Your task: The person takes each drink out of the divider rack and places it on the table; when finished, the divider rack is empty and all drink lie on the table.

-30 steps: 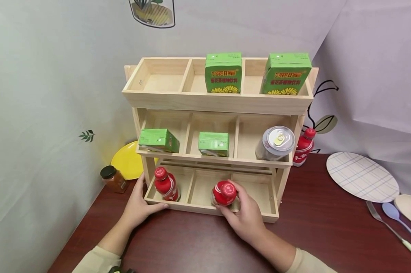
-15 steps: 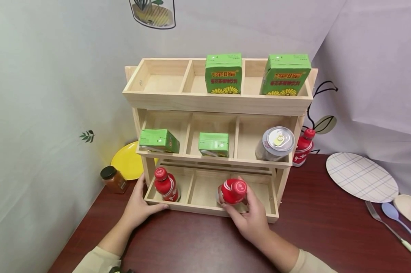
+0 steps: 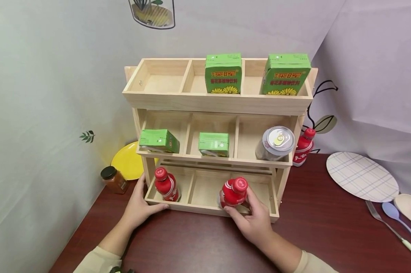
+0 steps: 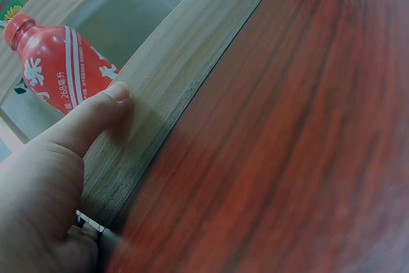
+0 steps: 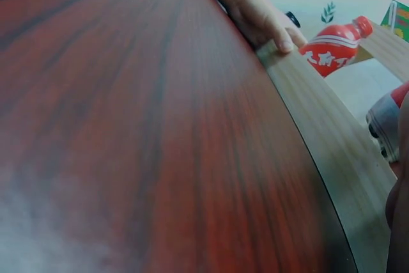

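Note:
A three-tier wooden display rack [image 3: 219, 103] stands on the table. My right hand [image 3: 254, 222] grips a red-capped drink bottle [image 3: 232, 196], thumb in front and fingers around its right side. That bottle, leaning slightly right, overlaps the divider between the bottom tier's middle and right compartments. In the right wrist view, only its lower part shows at the right edge. My left hand [image 3: 137, 203] holds the rack's lower left corner, its thumb [image 4: 96, 113] on the front board. Right beside it, a second red bottle [image 3: 166, 185] stands in the bottom left compartment.
Green drink cartons [image 3: 224, 74] sit on the upper two tiers, and a silver can [image 3: 275, 143] at middle right. Another red bottle [image 3: 303, 148] stands behind the rack. Left are a jar [image 3: 114, 179] and yellow plate [image 3: 126, 161]; right, a checked plate [image 3: 362, 177], fork [image 3: 384, 222] and spoons [image 3: 407, 206].
My right hand has moved the bottle rightward from the middle compartment toward the right divider, tilting it partway and then bringing it somewhat more upright. The left hand has stayed in place.

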Tool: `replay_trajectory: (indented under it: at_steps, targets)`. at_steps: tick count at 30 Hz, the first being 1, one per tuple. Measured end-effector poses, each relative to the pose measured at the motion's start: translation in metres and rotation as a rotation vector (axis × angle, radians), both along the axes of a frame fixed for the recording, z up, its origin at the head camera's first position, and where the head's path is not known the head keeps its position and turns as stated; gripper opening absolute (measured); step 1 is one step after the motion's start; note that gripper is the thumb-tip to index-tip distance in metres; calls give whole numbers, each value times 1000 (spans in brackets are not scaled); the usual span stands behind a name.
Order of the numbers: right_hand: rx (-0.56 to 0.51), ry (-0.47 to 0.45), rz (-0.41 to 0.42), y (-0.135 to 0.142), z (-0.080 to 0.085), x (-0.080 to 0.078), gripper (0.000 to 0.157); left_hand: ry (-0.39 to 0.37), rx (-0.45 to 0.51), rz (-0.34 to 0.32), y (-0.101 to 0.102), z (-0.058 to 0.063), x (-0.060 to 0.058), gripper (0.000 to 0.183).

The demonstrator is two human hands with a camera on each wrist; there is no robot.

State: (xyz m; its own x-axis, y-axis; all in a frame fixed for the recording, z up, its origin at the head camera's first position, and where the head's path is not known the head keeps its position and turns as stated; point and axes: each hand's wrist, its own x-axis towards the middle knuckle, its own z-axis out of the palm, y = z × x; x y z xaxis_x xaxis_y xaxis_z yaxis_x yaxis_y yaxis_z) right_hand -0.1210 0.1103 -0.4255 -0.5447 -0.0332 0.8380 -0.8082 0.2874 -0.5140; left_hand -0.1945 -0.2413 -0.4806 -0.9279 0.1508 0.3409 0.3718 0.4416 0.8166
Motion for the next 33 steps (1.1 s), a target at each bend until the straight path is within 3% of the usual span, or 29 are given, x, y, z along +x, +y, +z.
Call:
replay_trajectory:
  at_steps: [13,24,33]
  targets:
    - [-16,17,25,9,-1,6,62,-14,-33,27,-2,0,-1,124]
    - [27,199,-67,25,-4,8,62,-5,-35,15,-3,0,-2,124]
    - [11,237,-68,48,-7,20,60,-4,-40,11,-3,-1,-1,123]
